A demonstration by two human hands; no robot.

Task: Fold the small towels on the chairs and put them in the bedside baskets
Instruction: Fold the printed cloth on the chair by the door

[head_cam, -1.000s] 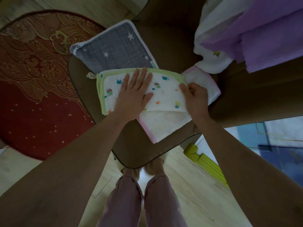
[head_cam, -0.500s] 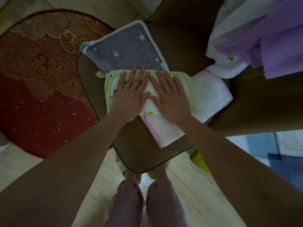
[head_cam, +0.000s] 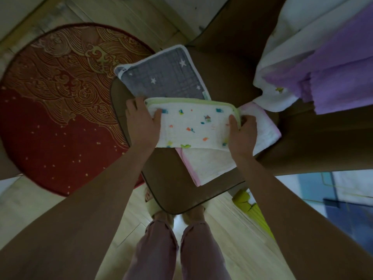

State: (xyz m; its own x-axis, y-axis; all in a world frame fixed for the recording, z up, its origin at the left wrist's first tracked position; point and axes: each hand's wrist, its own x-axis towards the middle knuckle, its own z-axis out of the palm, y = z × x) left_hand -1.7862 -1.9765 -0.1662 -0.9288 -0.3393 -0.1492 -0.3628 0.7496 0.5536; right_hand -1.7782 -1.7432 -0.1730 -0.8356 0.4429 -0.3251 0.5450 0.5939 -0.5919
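Lying crosswise, folded towel (head_cam: 193,124)

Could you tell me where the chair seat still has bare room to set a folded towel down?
Bare chair seat shows at the near front corner, below the pink-edged towel, and in a narrow strip left of the left hand. The middle is crowded: both hands grip the green-edged towel, right hand at its end, with the grey star towel behind.
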